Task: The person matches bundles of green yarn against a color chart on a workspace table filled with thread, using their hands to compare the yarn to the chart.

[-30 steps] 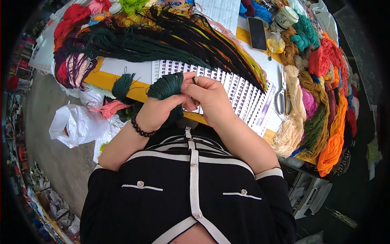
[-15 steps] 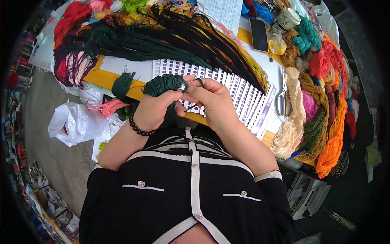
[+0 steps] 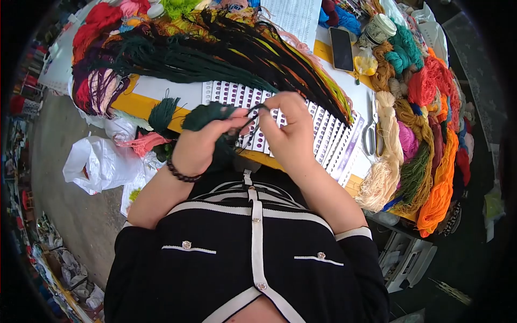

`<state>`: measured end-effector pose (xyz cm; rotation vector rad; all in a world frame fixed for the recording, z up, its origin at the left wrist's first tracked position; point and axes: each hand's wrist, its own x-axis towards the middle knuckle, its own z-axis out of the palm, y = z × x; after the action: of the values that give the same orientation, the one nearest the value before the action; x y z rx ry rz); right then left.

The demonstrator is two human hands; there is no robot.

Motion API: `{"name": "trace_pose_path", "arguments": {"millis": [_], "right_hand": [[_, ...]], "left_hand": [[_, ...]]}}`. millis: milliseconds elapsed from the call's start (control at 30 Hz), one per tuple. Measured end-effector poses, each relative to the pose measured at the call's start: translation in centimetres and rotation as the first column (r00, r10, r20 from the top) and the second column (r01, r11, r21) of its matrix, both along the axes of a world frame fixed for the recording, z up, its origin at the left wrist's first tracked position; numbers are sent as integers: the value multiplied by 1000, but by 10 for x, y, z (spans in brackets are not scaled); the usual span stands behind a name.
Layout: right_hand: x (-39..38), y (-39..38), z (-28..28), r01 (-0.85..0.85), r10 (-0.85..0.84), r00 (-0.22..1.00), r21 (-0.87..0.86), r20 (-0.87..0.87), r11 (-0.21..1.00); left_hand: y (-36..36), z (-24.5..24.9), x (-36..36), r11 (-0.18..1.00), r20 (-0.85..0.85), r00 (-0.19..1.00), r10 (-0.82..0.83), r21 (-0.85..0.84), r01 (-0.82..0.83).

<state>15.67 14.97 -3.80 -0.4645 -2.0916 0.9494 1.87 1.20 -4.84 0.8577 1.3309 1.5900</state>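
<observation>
A dark green yarn skein [image 3: 207,114] is gripped in my left hand [image 3: 202,142], with its bulk hanging past the palm. Thumb and fingers are pressed on it, somewhat blurred by motion. Close by on the right, my right hand [image 3: 291,129] is curled and pinches a dark green strand [image 3: 257,109] that runs across to the skein. Beneath both hands lies a white sample card [image 3: 318,121] with rows of small dark purple dots. Long dark green and black yarn hanks [image 3: 215,64] stretch over the table just beyond my hands.
To the right are scissors [image 3: 370,132], a cream hank [image 3: 385,151], an orange hank [image 3: 442,167] and other coloured yarns. A phone [image 3: 341,48] and a jar [image 3: 378,29] stand farther back. Left, a small green tuft [image 3: 163,112] lies near the table edge, above a white plastic bag [image 3: 97,161].
My right hand has moved slightly right and up, drawing the green strand out from the skein. My left hand with the skein has shifted a little left.
</observation>
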Motion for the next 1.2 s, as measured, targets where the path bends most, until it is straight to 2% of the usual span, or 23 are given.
{"name": "trace_pose_path", "arguments": {"millis": [33, 67, 100, 133, 167, 200, 233, 267, 300, 400, 500, 533, 567, 667, 733, 767, 800, 833, 867, 933, 967, 1067, 1200], "right_hand": [[-1, 4, 3, 50, -50, 994, 5, -93, 999], [4, 13, 1, -102, 56, 986, -309, -155, 945], [10, 21, 19, -374, 100, 909, -687, -405, 623], [20, 27, 43, -611, -5, 788, -783, -615, 115], [36, 35, 60, -730, 2, 684, -683, -730, 13], [55, 43, 73, -825, -2, 561, -559, -828, -86], [70, 53, 81, -881, 31, 470, -471, -882, -52], [87, 62, 86, -926, 67, 374, -377, -925, -21], [105, 69, 87, -886, 41, 463, -461, -886, 47], [157, 110, 78, -655, -11, 739, -723, -673, 220], [214, 162, 68, -147, -337, 879, -863, -338, 483], [235, 179, 71, -103, -439, 837, -882, -326, 460], [254, 197, 74, 177, -595, 773, -826, -220, 535], [307, 225, 75, 677, -869, 472, -571, -145, 464], [278, 212, 71, 690, -819, 545, -459, -179, 559], [256, 200, 66, 684, -760, 620, -340, -197, 646], [233, 186, 60, 671, -713, 701, -361, 25, 647], [209, 179, 41, 526, -517, 851, -167, 95, 834], [165, 149, 38, 572, -493, 814, -280, 307, 771], [114, 127, -5, 299, -143, 901, -347, 411, 889], [91, 118, -18, 282, -52, 844, -360, 534, 889], [45, 106, -53, 119, 42, 881, -308, 471, 944], [17, 112, -64, 177, 95, 822, -412, 562, 894]], "left_hand": [[-2, 3, -6, 1000, -3, 1000, -2, 6, 2], [-4, 8, -13, 974, 384, 914, -133, 223, 48], [-10, 13, -21, 905, 671, 670, -318, 426, 3], [-35, 15, -37, 949, 774, 633, -22, 214, -230], [-54, 19, -56, 898, 768, 627, 132, 175, -403], [-64, 32, -75, 811, 837, 501, 219, 129, -571], [-90, 22, -106, 824, 810, 586, 32, 310, -474], [-117, 14, -142, 817, 868, 495, -36, 310, -486], [-136, 15, -159, 804, 828, 558, 53, 296, -515], [-184, 7, -199, 626, 667, 462, 585, -9, -780], [-213, -3, -223, 451, 434, 365, 824, -110, -886], [-217, -3, -225, 335, 277, 292, 916, -126, -934], [-222, -7, -229, 340, 278, 295, 914, -129, -932], [-222, -17, -233, 251, 80, 241, 967, -149, -956], [-203, -19, -218, 587, 212, 553, 806, -164, -793], [-179, -12, -197, 789, 431, 693, 578, -79, -609], [-145, 0, -168, 915, 603, 746, 283, 62, -398], [-111, 12, -137, 957, 646, 749, 145, 101, -272], [-76, 24, -106, 978, 681, 732, 5, 148, -144], [-12, 48, -49, 998, 666, 744, 57, -39, -42], [12, 45, -38, 997, 673, 739, -24, -42, 70], [72, 10, -26, 947, 645, 750, -147, -127, 294], [126, 2, 3, 892, 452, 892, -24, -393, 224]]}}
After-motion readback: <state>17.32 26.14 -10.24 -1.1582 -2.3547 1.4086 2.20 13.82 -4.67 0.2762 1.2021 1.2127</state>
